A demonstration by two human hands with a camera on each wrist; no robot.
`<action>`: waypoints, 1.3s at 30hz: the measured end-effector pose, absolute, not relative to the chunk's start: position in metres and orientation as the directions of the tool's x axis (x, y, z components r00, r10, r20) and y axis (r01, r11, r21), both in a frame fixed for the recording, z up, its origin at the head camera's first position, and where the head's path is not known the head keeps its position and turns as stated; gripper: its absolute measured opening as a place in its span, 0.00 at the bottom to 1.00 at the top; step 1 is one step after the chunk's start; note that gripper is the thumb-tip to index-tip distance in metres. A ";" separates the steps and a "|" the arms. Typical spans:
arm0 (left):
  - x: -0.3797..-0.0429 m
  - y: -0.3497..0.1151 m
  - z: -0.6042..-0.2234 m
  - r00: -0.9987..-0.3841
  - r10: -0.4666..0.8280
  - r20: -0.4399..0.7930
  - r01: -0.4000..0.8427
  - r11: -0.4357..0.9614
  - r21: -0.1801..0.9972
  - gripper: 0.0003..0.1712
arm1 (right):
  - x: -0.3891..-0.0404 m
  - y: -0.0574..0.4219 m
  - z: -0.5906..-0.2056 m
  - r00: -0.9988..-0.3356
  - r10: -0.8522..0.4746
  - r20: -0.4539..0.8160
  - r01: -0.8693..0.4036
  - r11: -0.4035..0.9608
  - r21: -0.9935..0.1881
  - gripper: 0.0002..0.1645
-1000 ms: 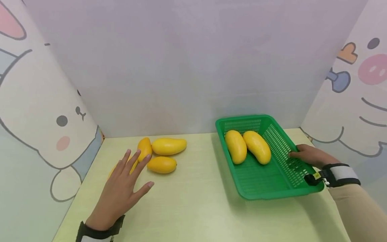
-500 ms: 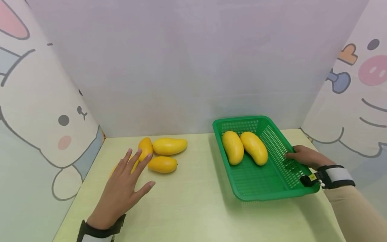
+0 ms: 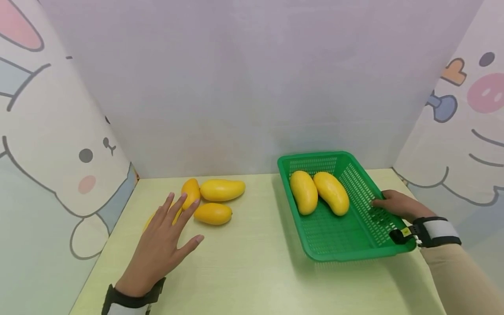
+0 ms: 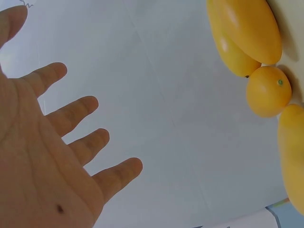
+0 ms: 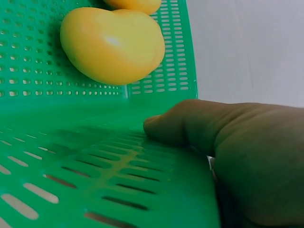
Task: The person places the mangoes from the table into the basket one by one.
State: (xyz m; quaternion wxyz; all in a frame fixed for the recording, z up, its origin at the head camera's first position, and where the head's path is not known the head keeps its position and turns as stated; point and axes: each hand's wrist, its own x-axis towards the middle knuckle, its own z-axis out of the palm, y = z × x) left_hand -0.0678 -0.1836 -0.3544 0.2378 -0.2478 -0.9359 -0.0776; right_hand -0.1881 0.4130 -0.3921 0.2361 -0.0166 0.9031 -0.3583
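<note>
My right hand [image 3: 401,204] grips the right side of a green plastic basket [image 3: 366,253], thumb over the rim on the inner wall; its other fingers are hidden behind the wall. Inside the basket two yellow mangoes, a left one [image 3: 304,192] and a right one [image 3: 331,193], lie side by side toward the back. My left hand [image 3: 157,247] hovers with fingers spread, holding nothing. Beyond its fingertips are several mangoes: a long one [image 3: 222,190], a shorter one [image 3: 213,214], one standing end-on [image 3: 190,193], and another partly hidden behind the fingers.
The pale yellow-green table [image 3: 244,271] ends against a plain whitish back wall [image 3: 236,87]. Side panels with cartoon animals, a left panel [image 3: 51,166] and a right panel [image 3: 464,144], close in both sides.
The basket and right hand have shifted slightly left, carrying the two mangoes along. My left hand stays spread in nearly the same spot.
</note>
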 end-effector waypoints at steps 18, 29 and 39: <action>-0.066 -0.179 -0.350 -0.767 0.425 0.480 0.494 0.869 0.020 0.42 | -0.194 0.395 -0.396 -0.879 -0.210 -0.427 0.171 0.698 -0.695 0.29; -0.065 -0.177 -0.349 -0.773 0.422 0.475 0.488 0.873 0.019 0.42 | -0.190 0.384 -0.394 -0.874 -0.206 -0.440 0.186 0.695 -0.695 0.32; -0.065 -0.180 -0.348 -0.782 0.411 0.469 0.479 0.877 0.030 0.42 | -0.191 0.380 -0.393 -0.888 -0.195 -0.416 0.163 0.714 -0.681 0.31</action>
